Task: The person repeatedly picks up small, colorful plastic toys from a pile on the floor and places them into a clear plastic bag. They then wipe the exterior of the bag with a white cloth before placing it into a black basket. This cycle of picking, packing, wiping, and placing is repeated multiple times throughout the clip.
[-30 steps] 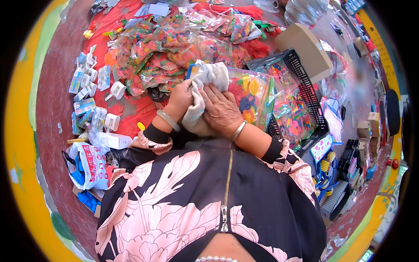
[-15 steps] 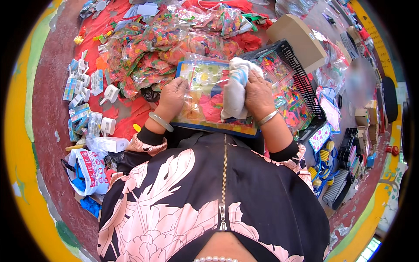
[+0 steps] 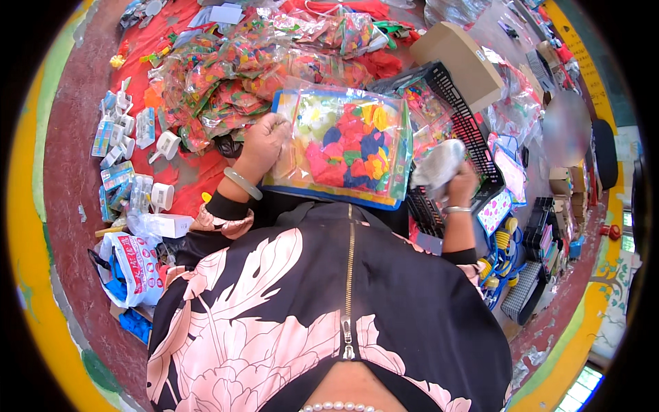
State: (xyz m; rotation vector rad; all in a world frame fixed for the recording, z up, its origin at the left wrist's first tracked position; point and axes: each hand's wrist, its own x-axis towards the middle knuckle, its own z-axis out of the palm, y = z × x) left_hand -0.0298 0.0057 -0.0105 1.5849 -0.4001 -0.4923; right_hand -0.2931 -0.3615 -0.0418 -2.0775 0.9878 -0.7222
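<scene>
A clear plastic bag (image 3: 350, 158) of bright, flat pieces that look like balloons lies over a blue-edged board (image 3: 329, 196) in front of my lap. My left hand (image 3: 269, 141) is closed on the bag's left edge, with its fingers curled. To the right, beyond the board, my right hand (image 3: 463, 182) grips a white-grey cloth (image 3: 438, 165), smeared by motion. That cloth hangs in front of the near side of a black plastic crate (image 3: 473, 127), which holds more colourful bags (image 3: 429, 113).
Many filled bags (image 3: 226, 75) are heaped on a red sheet (image 3: 182, 196) beyond the board. White plastic gadgets (image 3: 165, 145) and small packs stand at left, near a printed carrier bag (image 3: 137, 264). A cardboard box (image 3: 460, 65) leans behind the crate; blue-and-yellow pumps (image 3: 501, 254) lie at right.
My right hand has swept right with the cloth, off the bag to the crate side, uncovering the bag's colourful contents. My left hand has shifted slightly left, staying at the bag's left edge.
</scene>
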